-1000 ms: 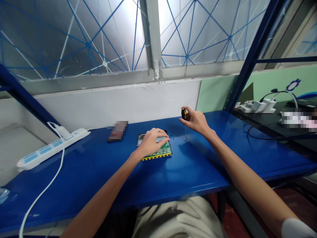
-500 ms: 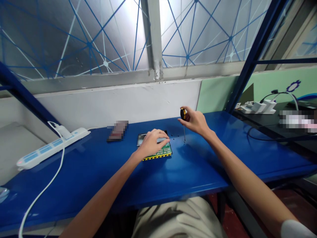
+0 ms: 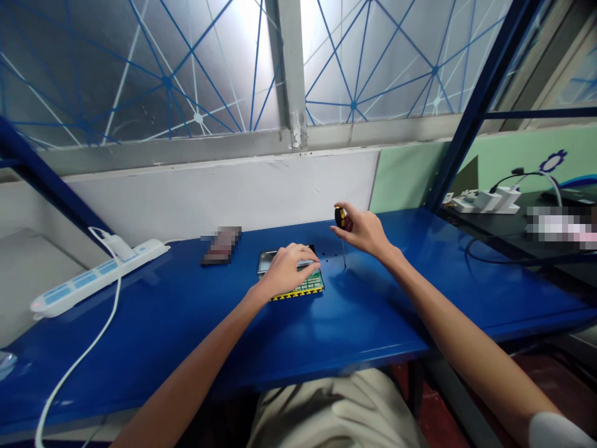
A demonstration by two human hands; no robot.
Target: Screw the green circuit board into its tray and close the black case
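Observation:
My right hand [image 3: 366, 231] pinches a small screwdriver by its black and yellow handle [image 3: 340, 218]. Its thin shaft points down, with the tip just above or on the blue tabletop. Several tiny dark pieces, perhaps screws [image 3: 327, 261], lie between the tip and a green circuit board [image 3: 311, 285]. This board has a yellow strip along its near edge and a grey display-like panel [image 3: 265, 262] at its far left. Over the board lies my left hand [image 3: 290, 266], fingers bent and gripping it near the right side. The hand hides much of the board.
A blurred-out dark flat object [image 3: 222, 246] lies to the left of the board. Further left are a white power strip [image 3: 100, 277] and its cable [image 3: 105, 330]. Blue frame posts [image 3: 459, 149] stand at both sides; a black table with chargers [image 3: 494, 200] adjoins on the right.
My right hand and the screwdriver have shifted slightly left, toward the board. My left hand stays on the board.

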